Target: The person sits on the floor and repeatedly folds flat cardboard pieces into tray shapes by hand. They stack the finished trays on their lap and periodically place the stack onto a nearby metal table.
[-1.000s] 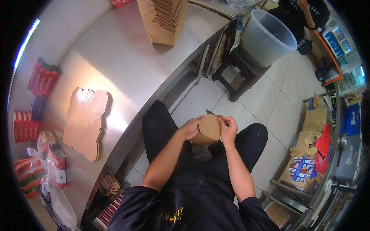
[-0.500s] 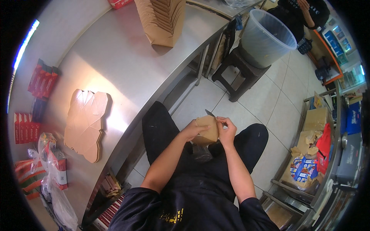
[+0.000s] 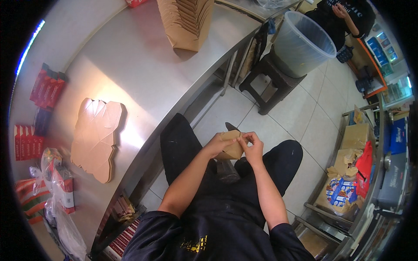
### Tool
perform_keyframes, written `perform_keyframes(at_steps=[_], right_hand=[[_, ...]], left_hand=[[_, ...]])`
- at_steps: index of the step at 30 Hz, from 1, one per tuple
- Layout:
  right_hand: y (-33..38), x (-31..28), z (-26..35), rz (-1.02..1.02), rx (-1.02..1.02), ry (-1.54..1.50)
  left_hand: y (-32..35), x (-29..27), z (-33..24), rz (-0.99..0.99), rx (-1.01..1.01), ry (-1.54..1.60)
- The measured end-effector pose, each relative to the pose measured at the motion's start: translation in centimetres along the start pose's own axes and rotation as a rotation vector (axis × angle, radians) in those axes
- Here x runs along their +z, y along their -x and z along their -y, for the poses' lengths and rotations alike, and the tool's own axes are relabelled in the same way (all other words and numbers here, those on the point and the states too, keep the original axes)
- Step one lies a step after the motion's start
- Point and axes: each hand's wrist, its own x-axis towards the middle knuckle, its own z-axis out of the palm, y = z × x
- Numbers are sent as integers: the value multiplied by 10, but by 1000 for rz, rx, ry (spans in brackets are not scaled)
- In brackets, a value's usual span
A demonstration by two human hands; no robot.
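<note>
A small brown cardboard box (image 3: 232,152), partly folded, is held over my lap between my knees. My left hand (image 3: 214,146) grips its left side, fingers partly hidden by the card. My right hand (image 3: 253,147) pinches the box's upper right edge between thumb and fingers. Just beyond the box pokes a dark pointed piece (image 3: 231,126); whether it belongs to the box I cannot tell. On the steel table (image 3: 143,61) to my left lies a pile of flat cardboard box blanks (image 3: 96,137). Farther off on it stands a nested stack of folded cardboard boxes (image 3: 186,26).
Red packets (image 3: 48,87) and plastic bags (image 3: 58,204) line the table's left side. A clear plastic tub (image 3: 300,45) rests on a dark stool (image 3: 272,82) ahead right. Another person (image 3: 348,17) stands beyond it. At right is a shelf with cartons (image 3: 355,137).
The box has turned and shows a narrower face. My right hand has shifted slightly left along its upper edge. The dark piece has moved left.
</note>
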Motion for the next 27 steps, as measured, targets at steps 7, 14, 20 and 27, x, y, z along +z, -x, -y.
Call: perform_keyframes(at_steps=[7, 14, 20, 27], right_hand=[[-4, 0, -11, -21, 76, -147], [-6, -3, -27, 58, 186, -396], [-8, -6, -20, 136, 192, -386], [-6, -5, -20, 91, 172, -303]], left_hand=[[-1, 1, -1, 51, 16, 8], [3, 0, -3, 82, -14, 60], [6, -5, -6, 65, -32, 59], [3, -6, -5, 97, -62, 81]])
